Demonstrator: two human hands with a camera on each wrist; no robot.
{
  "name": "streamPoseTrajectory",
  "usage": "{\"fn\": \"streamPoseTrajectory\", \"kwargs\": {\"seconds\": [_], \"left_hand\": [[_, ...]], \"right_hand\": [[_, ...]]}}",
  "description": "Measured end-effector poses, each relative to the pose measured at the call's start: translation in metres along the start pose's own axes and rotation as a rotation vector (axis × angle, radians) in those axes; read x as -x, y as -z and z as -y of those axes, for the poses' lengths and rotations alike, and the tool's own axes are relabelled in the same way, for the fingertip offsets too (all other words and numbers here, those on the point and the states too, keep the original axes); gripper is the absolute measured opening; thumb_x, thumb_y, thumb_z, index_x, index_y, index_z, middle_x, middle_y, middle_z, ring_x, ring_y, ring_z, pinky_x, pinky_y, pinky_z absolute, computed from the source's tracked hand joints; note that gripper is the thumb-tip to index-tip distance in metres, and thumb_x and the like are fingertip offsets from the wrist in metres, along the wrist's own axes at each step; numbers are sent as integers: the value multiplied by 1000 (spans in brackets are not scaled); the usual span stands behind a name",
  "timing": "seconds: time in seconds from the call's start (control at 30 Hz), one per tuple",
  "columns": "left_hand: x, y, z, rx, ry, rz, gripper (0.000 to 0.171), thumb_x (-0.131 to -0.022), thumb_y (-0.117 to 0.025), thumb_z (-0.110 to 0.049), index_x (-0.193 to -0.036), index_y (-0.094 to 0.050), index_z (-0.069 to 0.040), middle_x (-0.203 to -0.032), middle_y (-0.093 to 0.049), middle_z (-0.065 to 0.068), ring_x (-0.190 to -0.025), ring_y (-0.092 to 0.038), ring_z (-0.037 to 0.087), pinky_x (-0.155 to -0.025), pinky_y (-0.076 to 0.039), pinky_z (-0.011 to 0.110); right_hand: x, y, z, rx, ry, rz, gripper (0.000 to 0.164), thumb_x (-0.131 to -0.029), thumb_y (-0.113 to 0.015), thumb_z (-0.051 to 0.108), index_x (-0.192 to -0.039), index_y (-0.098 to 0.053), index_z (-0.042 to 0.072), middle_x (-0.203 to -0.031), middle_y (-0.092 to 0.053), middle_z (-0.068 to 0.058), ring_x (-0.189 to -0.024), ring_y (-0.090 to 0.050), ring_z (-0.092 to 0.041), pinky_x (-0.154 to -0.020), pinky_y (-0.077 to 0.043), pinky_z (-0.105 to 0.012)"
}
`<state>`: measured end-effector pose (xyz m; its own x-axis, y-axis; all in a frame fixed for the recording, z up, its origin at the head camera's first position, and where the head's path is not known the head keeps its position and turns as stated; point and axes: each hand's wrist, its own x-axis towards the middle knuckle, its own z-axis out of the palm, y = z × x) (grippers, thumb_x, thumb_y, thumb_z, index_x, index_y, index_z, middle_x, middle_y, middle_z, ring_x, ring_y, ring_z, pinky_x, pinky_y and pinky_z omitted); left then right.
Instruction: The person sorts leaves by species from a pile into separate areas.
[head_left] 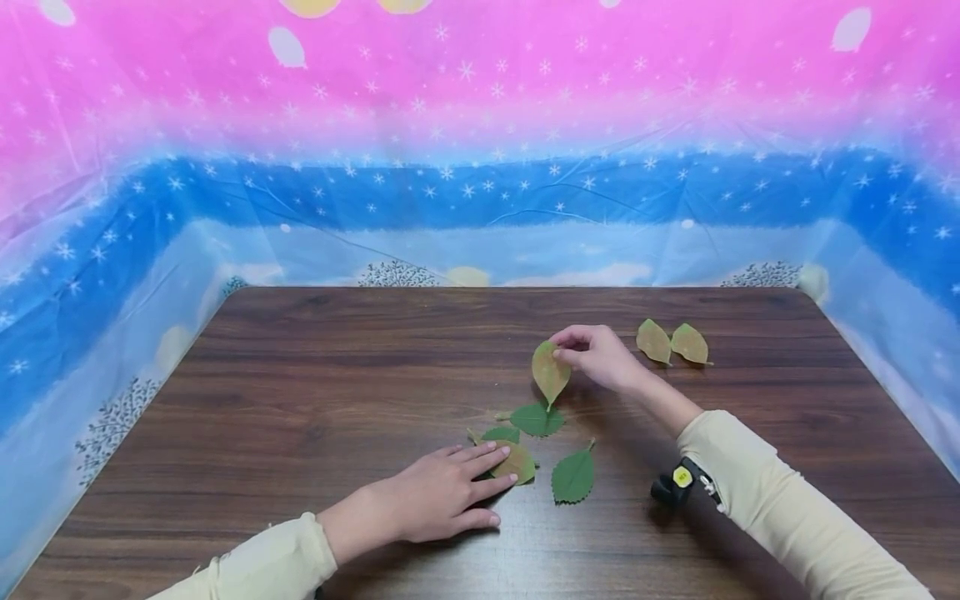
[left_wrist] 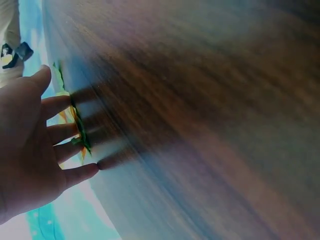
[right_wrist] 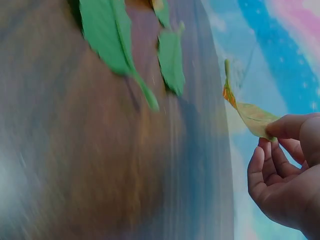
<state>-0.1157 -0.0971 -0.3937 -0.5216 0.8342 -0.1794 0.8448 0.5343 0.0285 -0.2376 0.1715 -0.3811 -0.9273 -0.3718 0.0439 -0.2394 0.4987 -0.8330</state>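
Right hand [head_left: 600,354]: thumb and fingertips are pinching a yellowish leaf [head_left: 550,372] by its edge near the broad end; the other fingers are curling behind. This grip is probably sparing the thin blade from creasing and leaving most of its face uncovered. The leaf is hanging stem-down above the table [head_left: 300,367]; whether the stem is touching the leaf below, cannot tell.

Left hand [head_left: 438,492]: palm facing down, fingers spreading fairly straight, thumb standing apart. Its fingertips are resting on a yellow-brown leaf [head_left: 521,464], presumably steadying it; nothing is being gripped. The hands are working apart, the left nearer the body, the right farther out. The right forearm is slanting in from the side, its wrist slightly raised.

Nearby: a small part of a green leaf [head_left: 501,434] is showing just beyond the left fingers, the rest lying hidden. Another green leaf [head_left: 537,420] is lying crosswise below the held one. A toothed green leaf [head_left: 573,477] is lying by itself to the right, stem pointing away from the body.

Farther out: two yellowish leaves [head_left: 654,342] are lying side by side beyond the right forearm, perhaps being kept separate from the green ones. A snowflake-patterned cloth [head_left: 465,125] is surrounding the table's far edge.
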Motion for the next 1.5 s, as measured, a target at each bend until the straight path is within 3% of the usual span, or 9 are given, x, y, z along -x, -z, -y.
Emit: {"fn": "streamPoseTrajectory", "kwargs": {"seconds": [0.4, 0.53, 0.63, 0.73, 0.83, 0.97, 1.23, 1.33, 1.5], "left_hand": [[-4, 4, -3, -147, 5, -42, 42, -100, -51, -27, -142, -51, -22, -148, -42, 6, -135, -38, 19, -107, -35, 40], [-11, 5, -3, -178, -18, -151, 32, -96, -57, -20, -128, -63, -19, -134, -57, 4, -122, -52, 18, -97, -43, 38], [-18, 3, -2, -197, -37, -276, 20, -90, -64, -11, -109, -69, -16, -116, -66, 0, -102, -63, 14, -80, -46, 29], [-24, 2, 2, -187, -49, -380, 16, -83, -66, -2, -93, -69, -14, -98, -70, -4, -81, -63, 10, -63, -37, 22], [-31, 0, 7, -169, -68, -441, 16, -78, -68, 1, -84, -66, -13, -82, -66, -6, -70, -57, 8, -59, -31, 21], [-37, 0, 13, -128, -83, -433, 11, -80, -73, -6, -85, -67, -14, -80, -61, -6, -74, -56, 8, -62, -36, 22], [-40, 0, 20, 2, -95, -359, 23, -85, -72, -9, -108, -71, -11, -109, -68, 2, -105, -61, 18, -87, -48, 31], [-41, 1, 20, 24, -88, -346, 26, -85, -72, -8, -111, -70, -10, -110, -67, 3, -107, -60, 19, -90, -47, 33], [-43, 5, 21, 74, -88, -362, 35, -80, -77, -8, -114, -69, -10, -103, -67, 2, -95, -62, 14, -81, -50, 29]], "right_hand": [[-10, 51, -29, 200, -61, -90, 18, -95, -58, 5, -109, -66, -4, -106, -65, -19, -96, -59, -31, -75, -50, -39], [-10, 61, -35, 249, -100, -107, 18, -96, -57, 5, -109, -66, -3, -109, -64, -20, -100, -59, -33, -79, -49, -43], [-11, 69, -38, 277, -134, -113, 18, -97, -56, 6, -110, -66, -3, -109, -64, -21, -98, -59, -33, -79, -49, -44], [-10, 75, -41, 299, -152, -120, 20, -96, -56, 6, -111, -66, -4, -109, -64, -22, -98, -59, -34, -80, -49, -45], [-10, 80, -47, 323, -151, -126, 20, -96, -56, 5, -111, -65, -6, -108, -64, -23, -99, -59, -36, -80, -49, -46], [-11, 83, -54, 347, -146, -136, 20, -94, -58, 2, -110, -65, -8, -105, -64, -23, -98, -59, -37, -80, -50, -46], [-16, 81, -66, 363, -153, -150, 20, -92, -61, 3, -108, -65, -8, -102, -66, -22, -96, -60, -36, -79, -50, -47], [-17, 79, -69, 368, -155, -154, 21, -92, -61, 4, -108, -65, -8, -103, -66, -22, -96, -60, -36, -81, -49, -47], [-19, 78, -73, 380, -161, -157, 21, -91, -61, 5, -108, -65, -8, -103, -66, -23, -97, -60, -37, -82, -48, -47]]}}
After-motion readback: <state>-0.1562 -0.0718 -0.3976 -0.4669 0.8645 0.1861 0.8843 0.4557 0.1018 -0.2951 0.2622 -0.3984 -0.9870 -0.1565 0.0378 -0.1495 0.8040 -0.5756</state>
